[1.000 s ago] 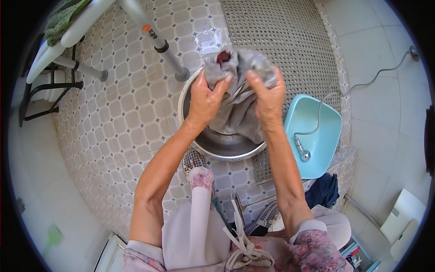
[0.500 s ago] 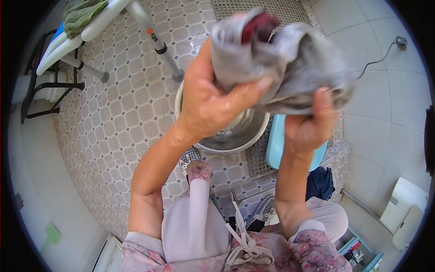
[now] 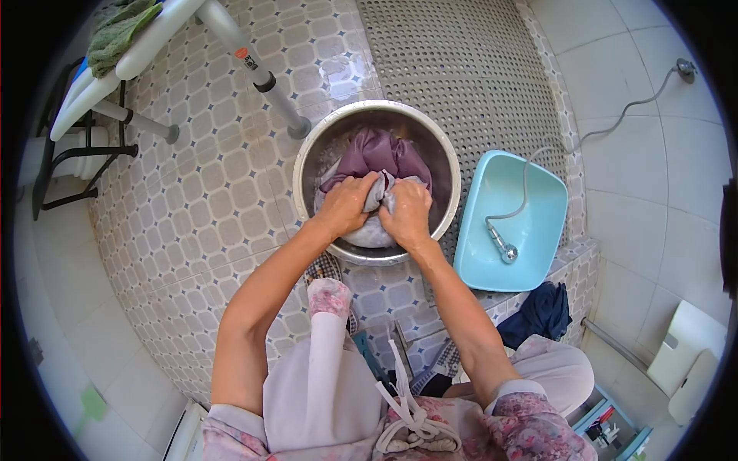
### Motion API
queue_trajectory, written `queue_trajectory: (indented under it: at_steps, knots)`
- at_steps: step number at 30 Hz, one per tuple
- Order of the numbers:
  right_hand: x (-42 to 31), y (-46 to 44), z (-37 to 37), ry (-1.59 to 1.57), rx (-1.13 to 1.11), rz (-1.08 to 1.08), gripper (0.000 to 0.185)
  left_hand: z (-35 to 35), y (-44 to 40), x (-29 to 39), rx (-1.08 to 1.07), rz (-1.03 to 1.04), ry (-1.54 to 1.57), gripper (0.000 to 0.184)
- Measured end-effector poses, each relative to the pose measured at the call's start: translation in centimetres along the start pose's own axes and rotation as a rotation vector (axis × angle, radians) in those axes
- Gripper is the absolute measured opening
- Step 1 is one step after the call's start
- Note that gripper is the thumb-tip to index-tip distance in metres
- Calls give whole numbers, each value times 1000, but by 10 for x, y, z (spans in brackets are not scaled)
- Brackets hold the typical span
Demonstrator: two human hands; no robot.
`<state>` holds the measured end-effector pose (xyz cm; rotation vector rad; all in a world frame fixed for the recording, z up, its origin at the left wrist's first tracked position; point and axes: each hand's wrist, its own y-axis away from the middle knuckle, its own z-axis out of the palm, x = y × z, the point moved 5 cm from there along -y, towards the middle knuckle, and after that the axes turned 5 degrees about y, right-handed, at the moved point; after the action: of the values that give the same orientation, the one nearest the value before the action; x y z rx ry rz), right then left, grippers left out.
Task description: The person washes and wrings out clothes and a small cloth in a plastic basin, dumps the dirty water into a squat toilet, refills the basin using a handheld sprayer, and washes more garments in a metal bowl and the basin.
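Note:
A round metal basin (image 3: 306, 169) stands on the tiled floor, with wet cloth and some water in it. Purple fabric (image 3: 377, 154) bulges up at the far side of the basin, and grey fabric (image 3: 373, 233) lies nearer to me. The two look like parts of one garment, though I cannot tell for sure. My left hand (image 3: 347, 206) is closed on a bunch of the grey fabric. Close beside it, my right hand (image 3: 407, 209) grips the same bunch, knuckles up. Both hands are inside the basin's rim.
Right of the basin sits a light blue tub (image 3: 530, 261) with a shower head (image 3: 503, 247) on a hose inside. Dark blue cloth (image 3: 542, 315) lies by the low tiled ledge. A perforated mat (image 3: 461, 69) covers floor behind. At left stands a white-framed seat (image 3: 254, 61) with a green towel (image 3: 119, 38).
Both hands have come down from above the basin, lowering the raised grey and dark red cloth into it. The purple side now shows, and the blue tub is no longer blocked from sight.

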<state>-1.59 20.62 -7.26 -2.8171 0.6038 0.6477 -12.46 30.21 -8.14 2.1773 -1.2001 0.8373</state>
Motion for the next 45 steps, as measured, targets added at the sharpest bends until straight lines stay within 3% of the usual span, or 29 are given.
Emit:
queue_trajectory:
  at_steps: [4,8,9,11,13,14,15,16,17,20,21,25,28,29,32,35,37,38,40,43,45]
  knots:
    - [-8,-10,18,233,-109,33,53,10,-13,-6,-8,-8,-184,69]
    - [3,-24,24,137,-261,164,61,-2,-22,-10,49,-73,-51,61]
    - [5,-25,17,57,-219,203,65,-7,-23,-9,55,-112,22,58]
    - [7,-24,-2,-114,-124,262,72,-23,-15,8,252,73,131,47]
    - [-1,-27,-29,-460,-268,339,98,-42,-10,36,240,226,182,43]
    - [-1,-27,-34,-412,-162,194,93,-46,-8,42,240,264,245,46]
    - [4,-25,-30,-434,-9,-80,74,-57,-6,55,249,294,289,51]
    - [-1,-23,-44,-571,-69,101,58,-70,-5,68,268,341,339,54]
    - [2,-20,-54,-664,-46,173,52,-77,-4,73,172,300,348,70]
    - [-7,-21,-92,-978,108,191,36,-110,5,90,282,461,390,95]
    - [-14,-21,-101,-1149,123,233,36,-108,7,83,251,458,377,122]
    - [-36,-32,-142,-1559,236,182,36,-95,21,56,383,414,287,152]
    - [-88,-41,-180,-1858,343,304,35,-61,26,39,467,378,253,153]
    - [-80,-33,-169,-1920,354,345,39,-50,24,37,498,358,337,146]
    - [-98,-15,-167,-2036,317,584,44,-42,-2,43,427,240,359,147]
    - [-98,-8,-187,-1962,463,360,52,-75,-12,60,499,135,617,106]
    - [-71,-7,-193,-1877,531,225,46,-79,-20,51,601,298,435,54]
    - [-53,-8,-192,-1858,555,185,41,-75,-19,38,588,239,506,46]
    - [-4,-14,-181,-1735,348,136,40,-73,-11,14,557,121,649,31]
    - [32,-18,-146,-1264,57,545,49,-60,-4,-19,623,-166,894,26]
    - [29,-11,-145,-356,32,269,60,-78,7,7,709,-35,1024,22]
